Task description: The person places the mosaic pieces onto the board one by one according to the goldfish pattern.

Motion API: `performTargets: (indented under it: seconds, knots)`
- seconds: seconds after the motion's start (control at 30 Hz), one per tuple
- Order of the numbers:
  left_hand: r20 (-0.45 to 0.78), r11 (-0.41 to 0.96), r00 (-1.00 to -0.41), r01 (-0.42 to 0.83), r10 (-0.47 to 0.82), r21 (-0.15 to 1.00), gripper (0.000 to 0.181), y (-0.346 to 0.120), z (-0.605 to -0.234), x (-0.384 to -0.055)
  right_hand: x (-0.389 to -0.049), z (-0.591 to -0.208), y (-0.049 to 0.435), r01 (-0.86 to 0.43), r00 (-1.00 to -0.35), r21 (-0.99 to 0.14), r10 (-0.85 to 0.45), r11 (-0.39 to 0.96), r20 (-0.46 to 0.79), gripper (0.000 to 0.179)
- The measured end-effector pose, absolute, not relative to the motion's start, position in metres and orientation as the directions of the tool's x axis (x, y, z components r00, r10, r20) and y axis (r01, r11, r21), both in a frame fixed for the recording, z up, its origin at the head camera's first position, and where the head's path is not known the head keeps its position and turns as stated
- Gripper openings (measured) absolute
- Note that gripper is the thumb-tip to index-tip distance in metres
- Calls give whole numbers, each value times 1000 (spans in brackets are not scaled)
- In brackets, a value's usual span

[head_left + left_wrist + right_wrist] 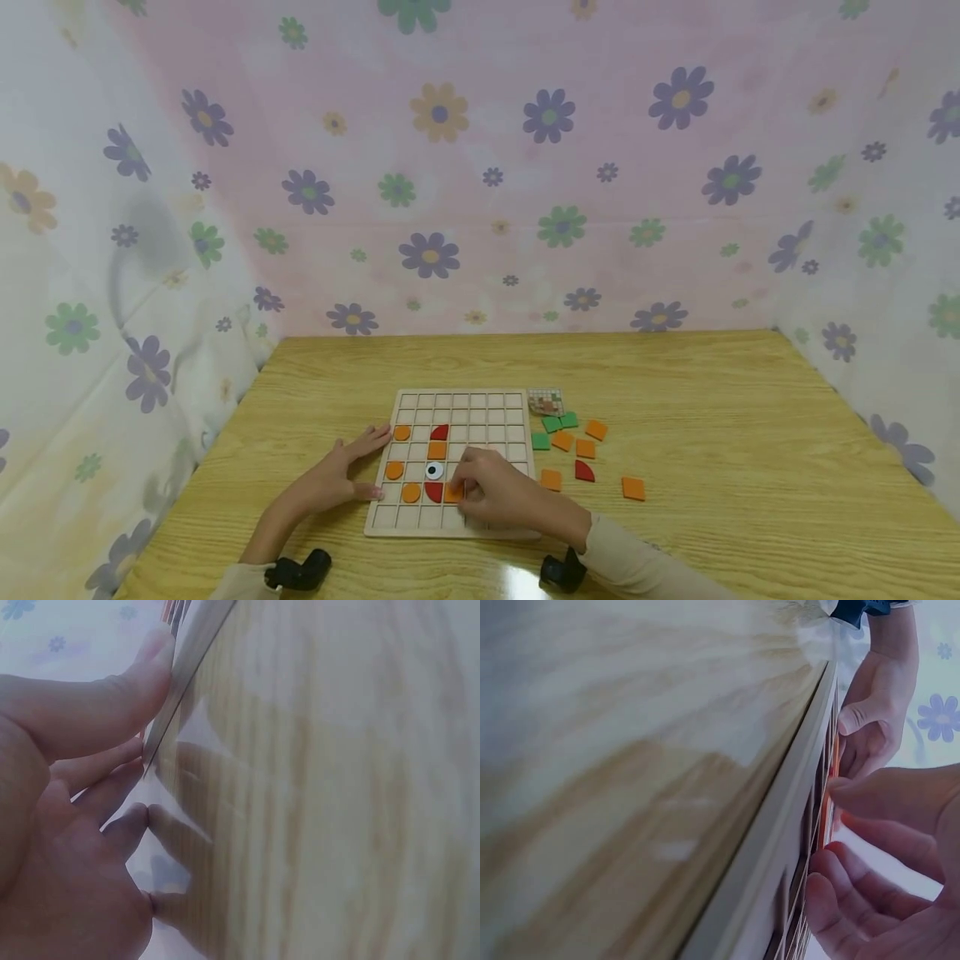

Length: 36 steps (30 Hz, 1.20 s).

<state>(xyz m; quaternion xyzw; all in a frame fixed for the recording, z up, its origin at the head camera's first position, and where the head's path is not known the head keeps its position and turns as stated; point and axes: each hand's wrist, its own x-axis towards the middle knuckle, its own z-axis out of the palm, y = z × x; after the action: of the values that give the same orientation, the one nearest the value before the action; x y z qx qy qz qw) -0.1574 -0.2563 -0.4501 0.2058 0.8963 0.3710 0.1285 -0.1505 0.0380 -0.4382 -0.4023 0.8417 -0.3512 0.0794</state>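
A wooden grid board point(468, 403) lies on the table with several pieces in its cells. My left hand point(333, 477) rests along the board's left edge, fingers spread, the thumb point(112, 712) touching the rim in the left wrist view. Over the lower middle of the board, my right hand point(495, 493) holds an orange square tile point(452, 493) between thumb and fingers, at a cell beside a red quarter-circle piece point(433, 492). Just above is a round eye piece point(434, 471), then an orange square point(437, 450) and another red quarter-circle point(439, 432). Orange discs point(411, 492) sit toward the left.
Right of the board lie loose orange squares point(633, 488), green tiles point(541, 442) and a red quarter-circle point(584, 471). A small picture card point(546, 402) lies by the board's upper right corner. Flowered cloth point(480, 208) surrounds the wooden table point(712, 417).
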Motion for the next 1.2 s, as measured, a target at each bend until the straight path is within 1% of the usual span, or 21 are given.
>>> performTargets:
  seconds: [0.1,0.23,0.3,0.53,0.83,0.97,1.07,1.2]
  knots:
    - [-80,641,-884,270,461,718,85,-256,-451,-157,-149,-437,46,-650,-645,-637,-744,415,174,11]
    - [-80,643,-884,270,460,717,84,-256,-451,-157,-147,-434,56,-663,-636,-624,-750,413,179,12]
    - [-79,643,-884,271,461,716,85,-256,-451,-158,-147,-432,63,-655,-643,-626,-747,423,167,11]
    - [-80,648,-885,271,458,712,85,-258,-453,-159,-148,-429,86,-657,-667,-579,-731,483,145,8]
    - [-75,643,-880,281,468,712,85,-260,-454,-158,-145,-427,122,-638,-681,-591,-720,494,135,11]
    - [-67,637,-877,290,476,714,85,-261,-455,-159,-145,-426,136,-656,-686,-565,-707,500,171,12]
    - [-66,633,-875,292,479,716,85,-261,-456,-159,-147,-426,146,-685,-672,-550,-706,478,223,12]
    - [-68,635,-878,287,474,718,85,-260,-456,-160,-148,-426,157,-704,-659,-544,-706,456,260,16]
